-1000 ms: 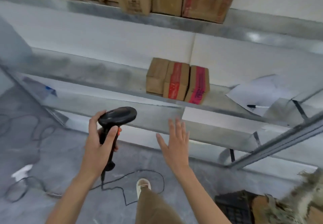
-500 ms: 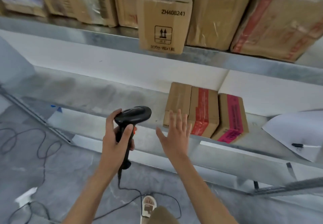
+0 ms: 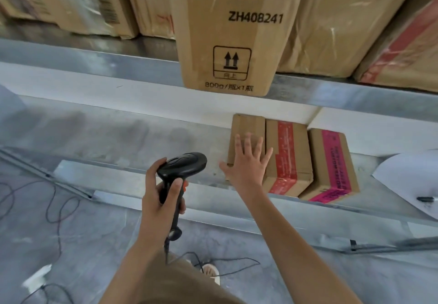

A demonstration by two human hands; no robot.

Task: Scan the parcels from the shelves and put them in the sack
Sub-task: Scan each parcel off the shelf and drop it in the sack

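Right hand [image 3: 246,164], fingers spread and holding nothing, has closed in over plain parcel [image 3: 248,128]; pick imminent; left hand [image 3: 158,199] still grips scanner [image 3: 182,165].

Black scanner [image 3: 182,165], plain brown parcel [image 3: 248,128], red-taped parcel [image 3: 288,154], pink-taped parcel [image 3: 331,164], grey shelf [image 3: 118,137]

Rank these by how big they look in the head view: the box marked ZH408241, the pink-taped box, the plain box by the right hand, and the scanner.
1. ZH408241 box, largest, though nearest the camera.
2. Pink-taped box.
3. Plain box, partly hidden by the right hand; ranking against the scanner is unsure.
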